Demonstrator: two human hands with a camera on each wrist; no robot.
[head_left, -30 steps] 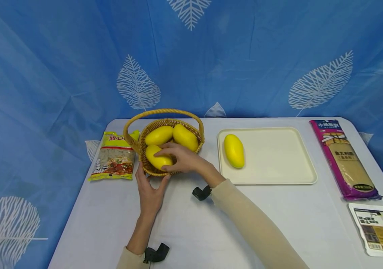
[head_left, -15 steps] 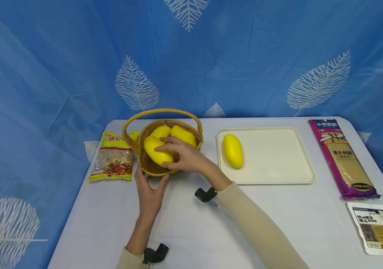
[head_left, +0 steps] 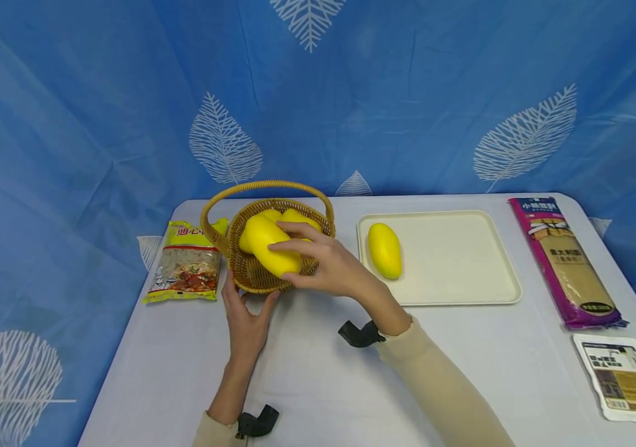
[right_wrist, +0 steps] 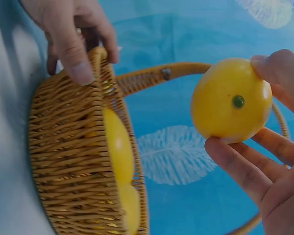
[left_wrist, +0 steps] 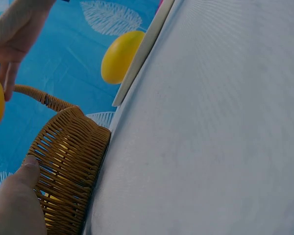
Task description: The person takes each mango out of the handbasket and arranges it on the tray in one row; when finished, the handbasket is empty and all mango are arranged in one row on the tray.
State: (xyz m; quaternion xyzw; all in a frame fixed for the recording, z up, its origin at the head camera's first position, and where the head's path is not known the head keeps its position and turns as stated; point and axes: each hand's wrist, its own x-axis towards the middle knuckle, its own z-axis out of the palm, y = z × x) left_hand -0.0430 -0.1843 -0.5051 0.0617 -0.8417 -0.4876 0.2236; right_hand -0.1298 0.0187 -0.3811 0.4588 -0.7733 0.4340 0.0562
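My right hand (head_left: 331,266) holds a yellow mango (head_left: 269,244) between thumb and fingers, over the wicker basket (head_left: 252,277). In the right wrist view this mango (right_wrist: 223,107) is raised clear of the rim, its green stem end facing the camera. At least two more mangoes (head_left: 302,218) lie inside the basket, partly hidden by the held one. My left hand (head_left: 247,326) grips the basket's near left side, with the thumb (left_wrist: 30,169) at the rim. Another mango (head_left: 385,251) rests on the left part of a cream tray (head_left: 463,261).
A yellow-topped food packet (head_left: 186,264) lies left of the basket. Right of the tray are a long purple pasta packet (head_left: 569,267) and a white-edged pouch (head_left: 622,379). The arched basket handle (head_left: 268,184) stands up behind the mangoes. A blue curtain (head_left: 407,93) hangs behind the table.
My right hand has lifted one mango up from inside the basket and moved it slightly right and toward me. My left hand has stayed on the basket.
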